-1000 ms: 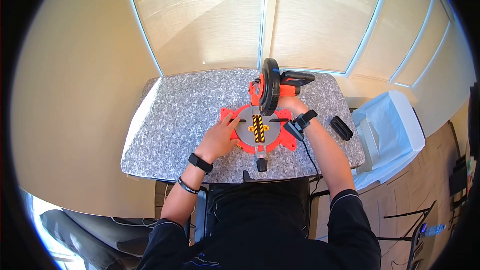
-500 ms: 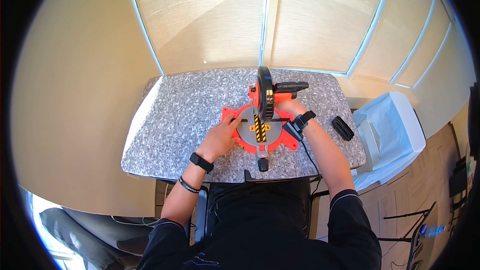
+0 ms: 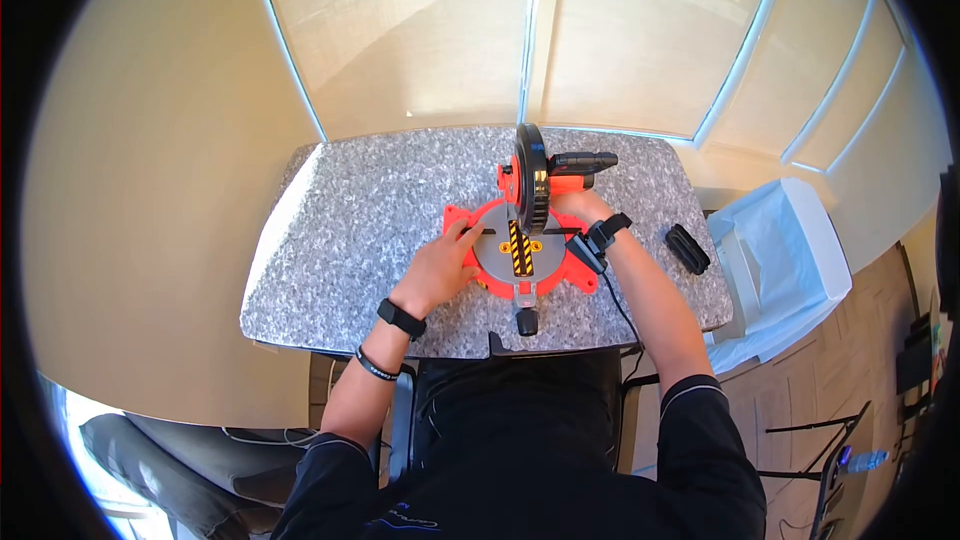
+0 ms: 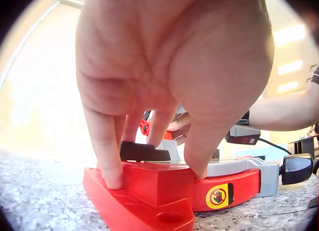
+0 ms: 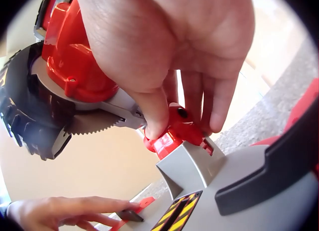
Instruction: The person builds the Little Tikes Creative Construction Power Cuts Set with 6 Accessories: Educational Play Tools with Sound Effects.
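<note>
A toy miter saw (image 3: 498, 273) with a red and grey base and a black-covered blade head (image 3: 533, 180) stands on the table. My left hand (image 3: 437, 270) grips the base's left corner; in the left wrist view its thumb and fingers straddle the red foot (image 4: 157, 186). Behind the blade, my right hand (image 5: 174, 46) holds the red hinge piece (image 5: 174, 133) between thumb and fingers, where the saw's arm meets the grey post (image 5: 192, 163). The blade head is raised, its toothed blade (image 5: 94, 125) above the striped slot plate (image 5: 177, 213). In the head view the right fingertips are hidden.
A black oblong case (image 3: 687, 249) lies on the speckled table (image 3: 340, 240), right of my forearm. Beyond the table's right edge stands a bin with a pale blue liner (image 3: 790, 270). A black cable (image 3: 622, 315) runs down from the right wrist camera. Windows with shades (image 3: 420, 50) rise behind.
The blade head and its handle have shifted slightly left and turned over the base. Both hands stay at nearly the same places on the saw.
</note>
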{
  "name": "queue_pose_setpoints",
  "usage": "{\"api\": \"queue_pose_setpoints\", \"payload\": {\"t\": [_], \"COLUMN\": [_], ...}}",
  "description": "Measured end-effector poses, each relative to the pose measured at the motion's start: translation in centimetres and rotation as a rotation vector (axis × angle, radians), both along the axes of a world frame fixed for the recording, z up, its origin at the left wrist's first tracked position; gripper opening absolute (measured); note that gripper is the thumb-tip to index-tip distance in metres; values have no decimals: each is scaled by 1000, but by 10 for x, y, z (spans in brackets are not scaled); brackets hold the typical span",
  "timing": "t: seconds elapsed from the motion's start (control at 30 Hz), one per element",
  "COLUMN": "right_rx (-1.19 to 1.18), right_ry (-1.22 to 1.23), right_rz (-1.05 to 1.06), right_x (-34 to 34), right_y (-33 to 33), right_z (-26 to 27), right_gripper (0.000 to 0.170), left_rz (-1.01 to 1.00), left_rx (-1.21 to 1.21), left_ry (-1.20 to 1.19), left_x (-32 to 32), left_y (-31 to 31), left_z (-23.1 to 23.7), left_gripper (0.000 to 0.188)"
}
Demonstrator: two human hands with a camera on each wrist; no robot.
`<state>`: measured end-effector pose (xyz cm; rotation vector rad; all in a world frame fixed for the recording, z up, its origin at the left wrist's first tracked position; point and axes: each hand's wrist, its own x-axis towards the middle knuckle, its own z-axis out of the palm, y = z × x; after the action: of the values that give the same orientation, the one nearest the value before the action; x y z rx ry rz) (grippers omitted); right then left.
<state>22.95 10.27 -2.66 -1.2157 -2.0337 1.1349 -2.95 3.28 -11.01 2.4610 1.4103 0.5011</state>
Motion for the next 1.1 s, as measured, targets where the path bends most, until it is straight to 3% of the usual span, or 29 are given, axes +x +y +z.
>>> {"api": "queue_pose_setpoints", "payload": {"t": [0.63, 1.1], "right_rx": [-192, -188], "right_ry": [73, 253], "right_rz": [-168, -116], "right_x": [-6, -2], "right_y": [-36, -34], "right_z": [29, 16], "right_gripper": [29, 31], "left_rz": [18, 23], "left_rx": [-2, -8], "left_ry": [38, 31], "left_x": [4, 4], "left_y": [-3, 0], "left_z": [8, 6], "left_gripper": [76, 77]}}
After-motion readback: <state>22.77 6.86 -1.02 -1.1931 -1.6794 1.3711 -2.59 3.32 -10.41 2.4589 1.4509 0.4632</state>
